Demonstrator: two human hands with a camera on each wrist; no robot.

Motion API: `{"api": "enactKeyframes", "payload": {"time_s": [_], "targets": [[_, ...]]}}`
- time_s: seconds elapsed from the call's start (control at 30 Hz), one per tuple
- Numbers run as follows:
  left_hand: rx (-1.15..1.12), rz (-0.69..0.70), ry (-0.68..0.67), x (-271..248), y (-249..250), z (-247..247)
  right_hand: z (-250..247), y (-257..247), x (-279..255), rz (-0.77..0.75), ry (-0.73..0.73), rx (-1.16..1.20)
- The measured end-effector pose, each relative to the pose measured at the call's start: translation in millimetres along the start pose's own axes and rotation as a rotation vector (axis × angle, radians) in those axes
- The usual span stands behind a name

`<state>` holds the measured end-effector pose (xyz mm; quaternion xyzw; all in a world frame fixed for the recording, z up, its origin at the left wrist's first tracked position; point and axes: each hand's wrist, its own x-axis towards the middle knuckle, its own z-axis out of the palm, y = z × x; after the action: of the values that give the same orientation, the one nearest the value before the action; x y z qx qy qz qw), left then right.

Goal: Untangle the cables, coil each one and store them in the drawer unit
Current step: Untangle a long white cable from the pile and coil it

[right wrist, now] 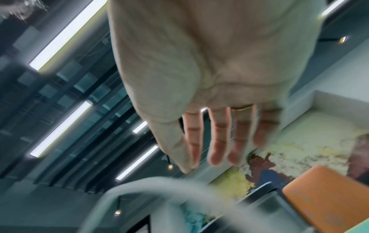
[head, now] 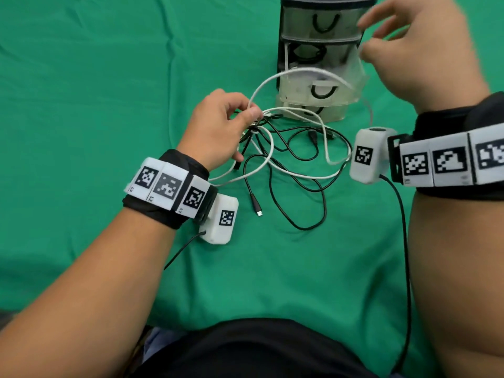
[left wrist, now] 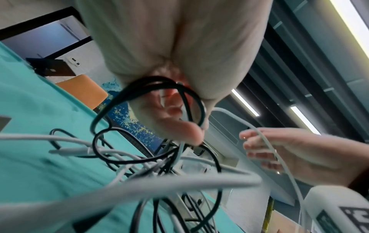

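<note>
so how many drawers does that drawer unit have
4 visible in the drawer unit, stacked: top drawer, second drawer, third drawer pulled forward, bottom drawer. The frame cuts off the unit's top, so more may be hidden.

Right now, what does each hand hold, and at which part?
Left hand pinches the cable tangle at its knot. Right hand is open, holding nothing.

left hand point(head: 218, 129) fingers curled pinching, right hand point(head: 417, 50) raised, fingers straight

even overhead light, soft shadows, motion-blurred wrist views
</note>
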<state>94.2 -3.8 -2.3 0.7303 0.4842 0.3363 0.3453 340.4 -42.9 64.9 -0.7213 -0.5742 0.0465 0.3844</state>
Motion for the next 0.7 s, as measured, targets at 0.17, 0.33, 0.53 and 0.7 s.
{"api": "enactKeyframes", "payload": {"time_s": [0.17,0.33,0.53,0.7], "targets": [[-0.129,0.087,-0.036,-0.2,11.8,4.0,18.1,-40.1,-17.4,-0.280,-0.336,0.148],[-0.237,0.150,-0.032,-1.5,11.8,-5.0,35.4,-41.7,-23.0,-0.259,-0.523,0.047],[-0.047,0.039,-0.159,-3.2,-7.2,-21.3,16.6,-23.0,-7.9,-0.139,-0.118,0.274],[0.132,-0.086,-0.159,-1.7,-16.2,-18.2,10.3,-16.1,-5.6,-0.090,-0.081,0.279]]}}
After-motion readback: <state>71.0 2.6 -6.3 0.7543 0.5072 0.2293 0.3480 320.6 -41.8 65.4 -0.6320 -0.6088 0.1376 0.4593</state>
